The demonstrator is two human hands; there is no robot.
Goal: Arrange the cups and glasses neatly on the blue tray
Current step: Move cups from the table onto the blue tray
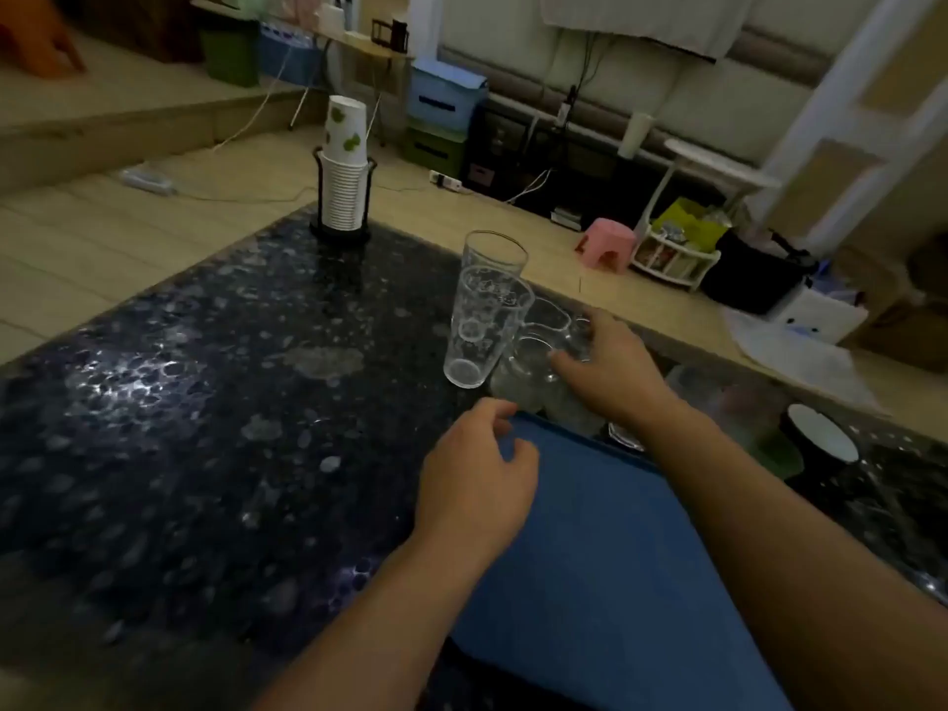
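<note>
A blue tray (605, 567) lies on the dark speckled table in front of me. Two tall clear glasses (482, 325) stand just beyond its far left corner, one behind the other. Several short clear glasses (533, 372) cluster to their right, at the tray's far edge. My right hand (610, 372) reaches over this cluster with fingers curled around one short glass. My left hand (477, 474) hovers over the tray's far left corner, fingers loosely bent and holding nothing. A black cup with a white inside (821, 438) stands right of the tray.
A stack of white paper cups (344, 171) in a black wire holder stands at the table's far corner. The table's right edge (682, 346) runs close behind the glasses. Beyond it are a pink stool (608, 243), a small rack and bags on the floor.
</note>
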